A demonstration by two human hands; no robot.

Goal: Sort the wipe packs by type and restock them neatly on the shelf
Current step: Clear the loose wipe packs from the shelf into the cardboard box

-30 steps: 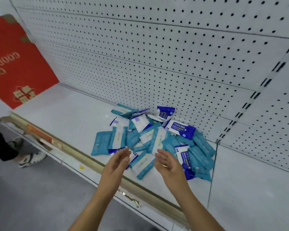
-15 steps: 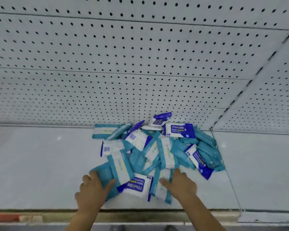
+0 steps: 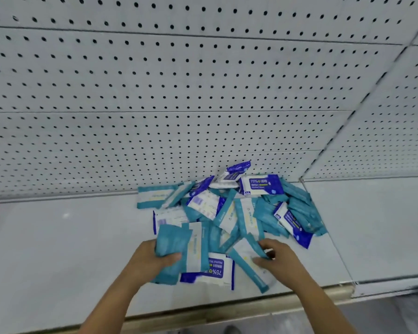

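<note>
The wipe packs point(image 3: 239, 210) lie in a mixed heap on the white shelf point(image 3: 58, 249), against the pegboard point(image 3: 155, 92). At the heap's near edge the left hand point(image 3: 150, 261) grips a teal pack point(image 3: 173, 239), thumb on top. The right hand point(image 3: 279, 260) pinches a teal-and-white pack point(image 3: 245, 254). A blue pack point(image 3: 215, 273) lies between them.

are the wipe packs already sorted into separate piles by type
No, the teal packs and blue packs lie jumbled together in one heap on the shelf.
</note>
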